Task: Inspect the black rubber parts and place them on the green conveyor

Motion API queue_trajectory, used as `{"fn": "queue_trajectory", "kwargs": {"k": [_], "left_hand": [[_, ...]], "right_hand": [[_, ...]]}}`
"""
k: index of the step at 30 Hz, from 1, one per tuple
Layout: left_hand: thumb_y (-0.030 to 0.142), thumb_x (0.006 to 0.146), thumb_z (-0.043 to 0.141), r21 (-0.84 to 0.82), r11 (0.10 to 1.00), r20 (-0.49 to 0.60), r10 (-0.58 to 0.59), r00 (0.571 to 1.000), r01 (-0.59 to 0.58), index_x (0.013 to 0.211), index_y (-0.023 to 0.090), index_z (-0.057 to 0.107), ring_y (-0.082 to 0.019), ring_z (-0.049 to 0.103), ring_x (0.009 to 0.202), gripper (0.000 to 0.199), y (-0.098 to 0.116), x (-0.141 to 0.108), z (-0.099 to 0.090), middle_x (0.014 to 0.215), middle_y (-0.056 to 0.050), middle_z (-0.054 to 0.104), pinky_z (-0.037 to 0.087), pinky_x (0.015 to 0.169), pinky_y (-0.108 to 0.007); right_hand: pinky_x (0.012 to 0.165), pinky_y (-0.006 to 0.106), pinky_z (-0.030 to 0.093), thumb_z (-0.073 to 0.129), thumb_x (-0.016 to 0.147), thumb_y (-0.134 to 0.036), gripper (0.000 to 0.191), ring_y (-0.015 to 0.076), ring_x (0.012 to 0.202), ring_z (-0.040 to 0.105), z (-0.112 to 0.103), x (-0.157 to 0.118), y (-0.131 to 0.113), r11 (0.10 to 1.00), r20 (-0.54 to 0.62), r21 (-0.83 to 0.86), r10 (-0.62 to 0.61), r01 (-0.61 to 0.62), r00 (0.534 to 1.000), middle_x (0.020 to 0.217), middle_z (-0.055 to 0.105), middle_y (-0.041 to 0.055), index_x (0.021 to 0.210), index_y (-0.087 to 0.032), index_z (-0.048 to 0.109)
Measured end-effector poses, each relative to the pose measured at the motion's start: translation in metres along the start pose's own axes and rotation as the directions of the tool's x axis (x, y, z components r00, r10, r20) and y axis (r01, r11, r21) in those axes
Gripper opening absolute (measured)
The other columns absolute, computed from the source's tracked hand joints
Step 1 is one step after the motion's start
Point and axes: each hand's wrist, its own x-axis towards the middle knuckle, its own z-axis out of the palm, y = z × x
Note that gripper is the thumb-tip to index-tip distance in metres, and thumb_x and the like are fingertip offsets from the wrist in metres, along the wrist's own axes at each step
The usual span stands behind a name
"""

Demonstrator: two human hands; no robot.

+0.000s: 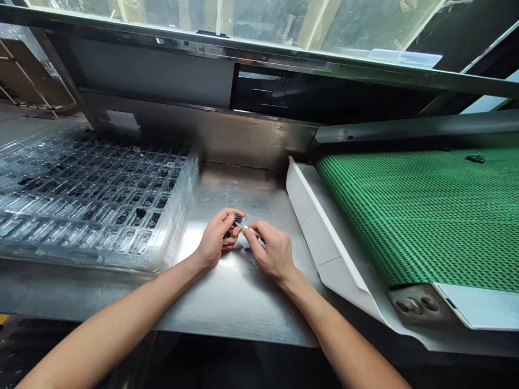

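Note:
Between the thumb and fingers of my left hand (pixel 214 237) is a small black part (pixel 238 219) with a round, spoked-looking face. Another dark piece (pixel 227 234) shows lower down among the same fingers, and I cannot tell whether the two are joined. My right hand (pixel 274 251) pinches a slim tool (pixel 256 233) with a pale shaft. Its thin tip points left and meets the black part or lies right against it; its exact kind is too small to tell. Both hands are just above the steel worktop (pixel 243 297).
On the left stands a stack of clear plastic trays (pixel 170 243), several pockets holding black parts. To the right, a white guard (pixel 320 227) borders a green mesh conveyor belt (pixel 425 216) carrying a dark piece (pixel 475 159). A metal frame bar (pixel 259 54) crosses above.

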Motion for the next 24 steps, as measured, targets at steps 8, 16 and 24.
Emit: {"fn": "queue_trajectory", "kwargs": {"k": [8, 16, 24], "left_hand": [[0.058, 0.089, 0.082, -0.001, 1.000, 0.004, 0.010, 1.000, -0.010, 0.114, 0.020, 0.059, -0.003, 0.026, 0.044, 0.051, -0.0020, 0.0003, 0.0010, 0.069, 0.008, 0.048, 0.012, 0.044, -0.016], [0.057, 0.091, 0.081, -0.007, 1.000, 0.015, 0.016, 1.000, -0.016, 0.114, 0.019, 0.059, -0.002, 0.026, 0.044, 0.050, -0.0015, -0.0013, 0.0008, 0.069, 0.008, 0.047, 0.013, 0.044, -0.016], [0.054, 0.092, 0.081, -0.039, 0.999, 0.029, -0.001, 1.000, 0.002, 0.113, 0.019, 0.061, -0.003, 0.026, 0.045, 0.046, -0.0009, -0.0022, 0.0005, 0.071, 0.008, 0.047, 0.013, 0.044, -0.016]], "right_hand": [[0.067, 0.032, 0.037, 0.054, 0.113, -0.048, 0.035, 0.0175, 0.066, 0.059, 0.0017, -0.0016, 0.0017, 1.000, -0.019, -0.017, -0.012, 0.012, 1.000, 0.079, 0.070, 0.0026, 0.092, -0.024, 0.067], [0.067, 0.032, 0.036, 0.053, 0.113, -0.048, 0.035, 0.0177, 0.066, 0.059, 0.0003, -0.0003, 0.0023, 1.000, -0.009, -0.022, -0.002, 0.002, 1.000, 0.077, 0.069, 0.0025, 0.092, -0.024, 0.066], [0.067, 0.031, 0.037, 0.054, 0.112, -0.045, 0.033, 0.0158, 0.064, 0.056, -0.0028, 0.0009, 0.0036, 1.000, -0.023, -0.005, -0.007, 0.007, 1.000, 0.076, 0.068, 0.0017, 0.091, -0.023, 0.067]]}}
